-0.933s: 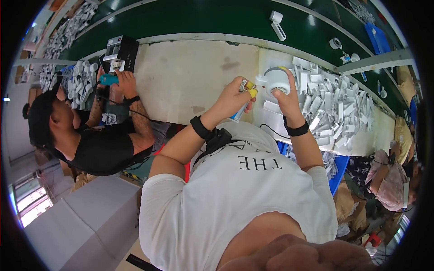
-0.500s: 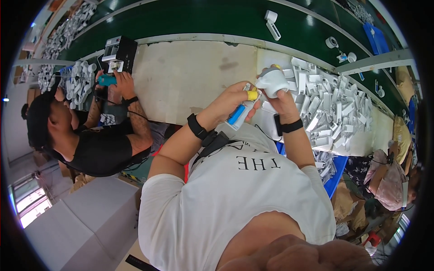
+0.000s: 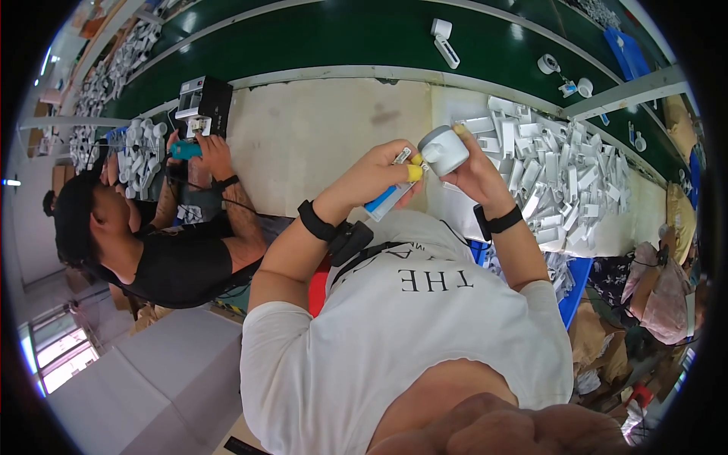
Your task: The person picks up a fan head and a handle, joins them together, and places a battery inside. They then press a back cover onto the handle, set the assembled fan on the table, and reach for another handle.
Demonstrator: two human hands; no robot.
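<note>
The green conveyor belt [image 3: 326, 34] curves across the top of the frame, and below it lies the pale work surface [image 3: 318, 129] in the upper middle. On the right part of that surface sits a big heap of white plastic parts [image 3: 565, 178]. A co-worker in a black shirt [image 3: 174, 262] sits at the left of the frame, hands up by a small black machine [image 3: 203, 98] in the upper left.

Just above centre, my right hand [image 3: 474, 173] has its fingers closed around a small white and grey round housing [image 3: 444, 150], held up off the surface with its grey end turned toward my other hand. My left hand [image 3: 379, 176] is right beside it, fingers gripping a white and blue pen-like tool [image 3: 387, 199] that slants down toward the lower left; the tool's upper tip is just beside the housing, and I cannot tell whether they touch. A yellow cot [image 3: 415, 172] covers one fingertip of my left hand. Black bands circle both of my wrists.
</note>
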